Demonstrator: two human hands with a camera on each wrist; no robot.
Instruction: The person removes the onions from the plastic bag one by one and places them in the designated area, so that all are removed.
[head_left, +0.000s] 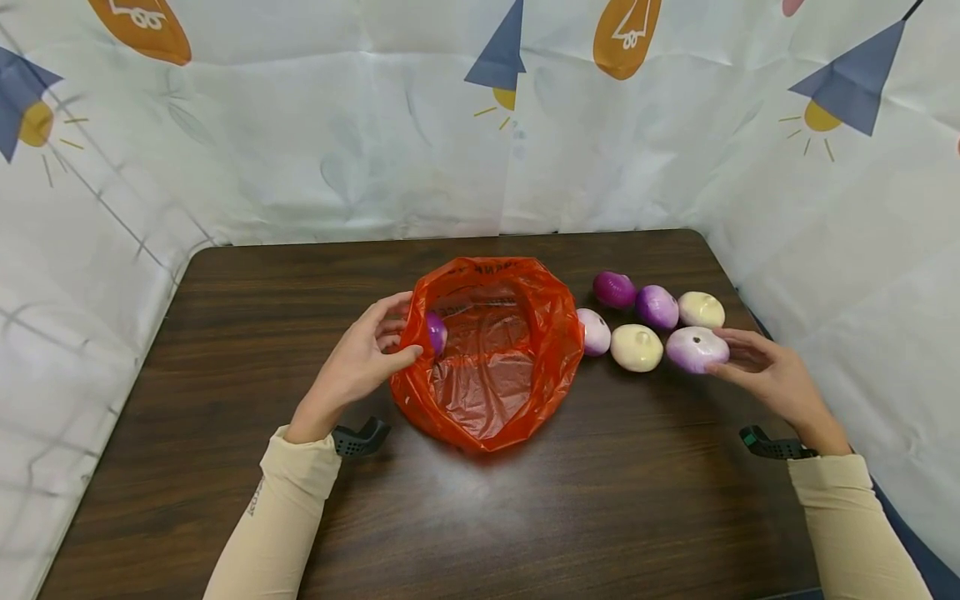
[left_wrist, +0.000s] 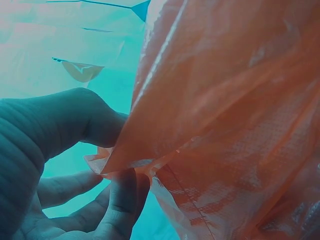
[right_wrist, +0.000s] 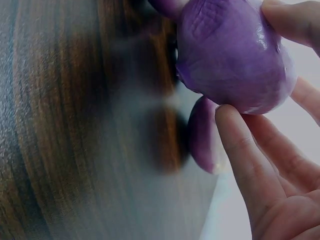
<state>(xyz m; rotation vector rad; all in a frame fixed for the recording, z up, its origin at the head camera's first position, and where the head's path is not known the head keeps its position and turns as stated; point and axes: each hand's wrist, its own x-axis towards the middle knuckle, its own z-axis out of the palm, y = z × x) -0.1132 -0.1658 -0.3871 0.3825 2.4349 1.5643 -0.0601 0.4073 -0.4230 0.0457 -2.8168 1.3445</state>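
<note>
A red plastic bag (head_left: 558, 367) stands on the table with its mouth spread wide. My left hand (head_left: 363, 346) pinches the left side of its rim between thumb and fingers; the left wrist view shows the thin film (left_wrist: 200, 90) folded at the fingertips. Part of a purple onion (head_left: 437, 333) shows just inside the bag's left wall. To the right, my right hand (head_left: 772, 375) grips a pale purple onion (head_left: 696, 349) by its right side. The right wrist view has the thumb and fingers spread around this onion (right_wrist: 230, 55), with another onion (right_wrist: 202, 137) beyond it.
Left of the gripped onion lie a cream onion (head_left: 636, 347) and a pale purple onion (head_left: 595, 332) against the bag. Behind them sit a dark purple onion (head_left: 613, 289), a purple onion (head_left: 657, 307) and another cream onion (head_left: 701, 309). Patterned cloth (head_left: 337, 125) surrounds the brown table (head_left: 487, 525).
</note>
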